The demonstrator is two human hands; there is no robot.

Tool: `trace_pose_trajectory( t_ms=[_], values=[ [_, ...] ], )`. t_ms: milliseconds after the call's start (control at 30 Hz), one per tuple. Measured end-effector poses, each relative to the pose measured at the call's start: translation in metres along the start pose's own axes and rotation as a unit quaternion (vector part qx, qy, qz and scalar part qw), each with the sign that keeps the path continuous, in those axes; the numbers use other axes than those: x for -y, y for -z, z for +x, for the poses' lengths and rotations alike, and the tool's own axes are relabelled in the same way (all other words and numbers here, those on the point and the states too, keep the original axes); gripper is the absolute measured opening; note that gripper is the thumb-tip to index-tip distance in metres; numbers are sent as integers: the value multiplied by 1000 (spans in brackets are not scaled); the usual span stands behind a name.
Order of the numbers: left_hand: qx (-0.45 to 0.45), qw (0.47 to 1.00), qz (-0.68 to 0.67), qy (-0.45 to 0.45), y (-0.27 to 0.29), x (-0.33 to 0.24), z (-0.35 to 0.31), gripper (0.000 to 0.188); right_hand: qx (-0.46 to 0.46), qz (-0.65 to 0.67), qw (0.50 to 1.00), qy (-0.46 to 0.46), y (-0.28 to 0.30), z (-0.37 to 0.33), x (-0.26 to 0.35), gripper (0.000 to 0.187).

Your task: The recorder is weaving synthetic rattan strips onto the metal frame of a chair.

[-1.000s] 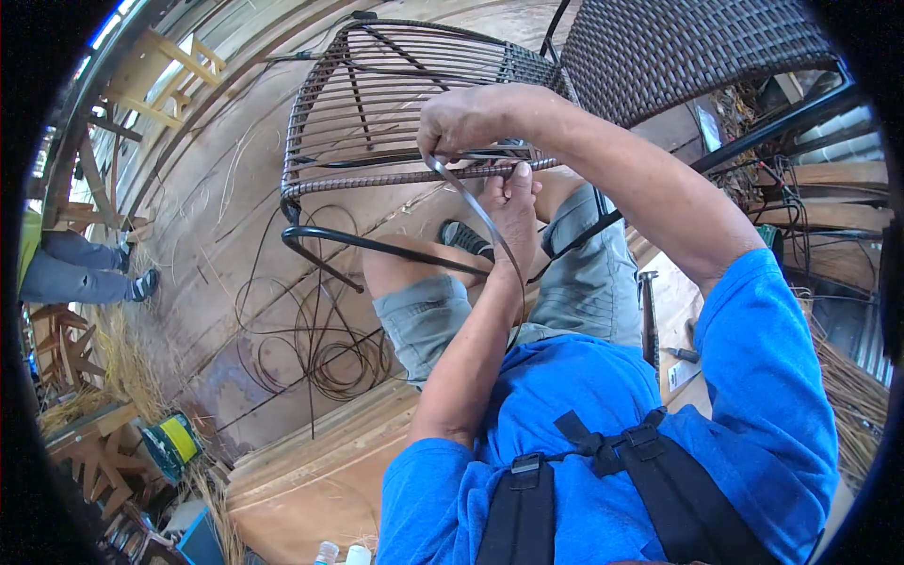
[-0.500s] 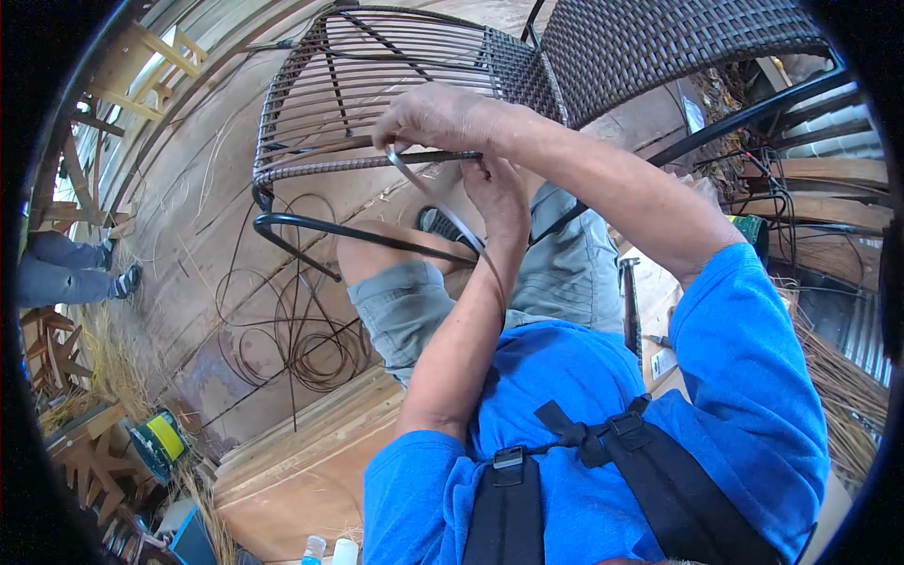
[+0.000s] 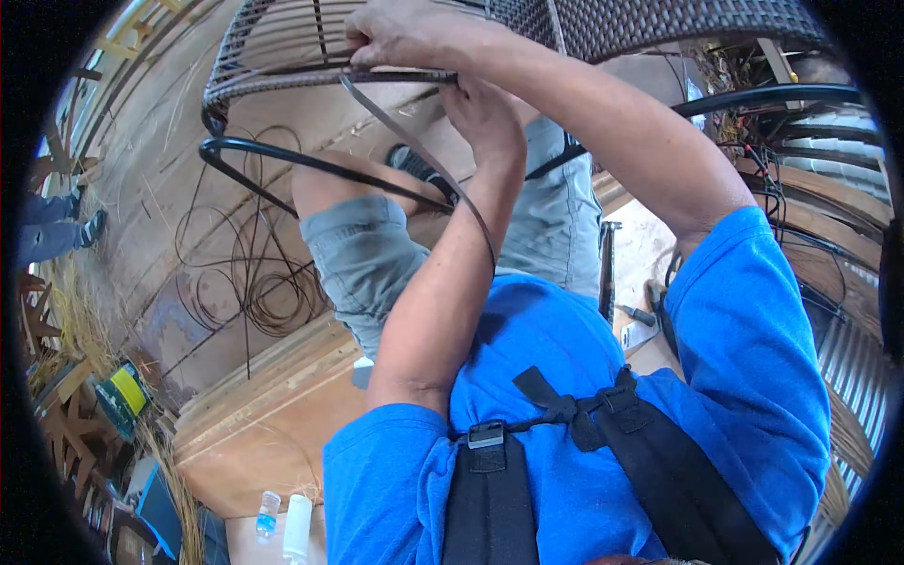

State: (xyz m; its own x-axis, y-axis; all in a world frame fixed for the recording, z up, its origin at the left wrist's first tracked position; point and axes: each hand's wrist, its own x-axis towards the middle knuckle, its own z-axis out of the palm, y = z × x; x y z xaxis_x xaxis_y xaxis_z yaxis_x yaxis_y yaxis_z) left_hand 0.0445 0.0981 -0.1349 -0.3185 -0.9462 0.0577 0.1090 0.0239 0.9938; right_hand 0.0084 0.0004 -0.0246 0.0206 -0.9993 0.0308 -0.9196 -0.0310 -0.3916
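A brown woven chair (image 3: 268,56) with a black metal frame stands before me, its seat partly strung with parallel strands. My right hand (image 3: 400,36) is over the front seat rail (image 3: 282,79), fingers closed in a pinch by the flat brown weaving strand (image 3: 405,132). From the rail, the strand's loose length curves down across my left forearm. Below the same rail, to the right, my left hand (image 3: 480,113) reaches up with curled fingers against it. Fingertips of that hand are partly hidden behind the rail and my right forearm.
Loose coils of dark strand (image 3: 278,297) lie on the floor to the left. A wooden bench (image 3: 273,424) is beside me, with a water bottle (image 3: 267,513) and a white bottle (image 3: 298,527) near it. Another person's legs (image 3: 52,228) show at far left. A hammer (image 3: 609,264) is at my right.
The chair and both hands appear higher and further left in the view. My right hand has shifted from the strand below the rail to above it. The left hand stays at the rail.
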Motion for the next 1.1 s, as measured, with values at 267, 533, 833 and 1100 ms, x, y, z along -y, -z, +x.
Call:
trace_pose_trajectory(
  t_ms=[267, 533, 833, 1100],
  values=[
    [33, 990, -78, -111, -6, 27, 17, 31, -125, -44, 986, 97, -27, 4, -20, 16],
    [-28, 939, -298, 166, 7, -40, 13, 22, 54, 111, 992, 38, 19, -9, -2, 29],
    [28, 932, -291, 215, 18, -41, 13, 21, 96, 64, 985, -125, 51, -35, -3, 37],
    [175, 882, -372, 230, 45, -29, 14, 28, -21, -15, 973, -229, 17, -70, -53, 28]
  ],
)
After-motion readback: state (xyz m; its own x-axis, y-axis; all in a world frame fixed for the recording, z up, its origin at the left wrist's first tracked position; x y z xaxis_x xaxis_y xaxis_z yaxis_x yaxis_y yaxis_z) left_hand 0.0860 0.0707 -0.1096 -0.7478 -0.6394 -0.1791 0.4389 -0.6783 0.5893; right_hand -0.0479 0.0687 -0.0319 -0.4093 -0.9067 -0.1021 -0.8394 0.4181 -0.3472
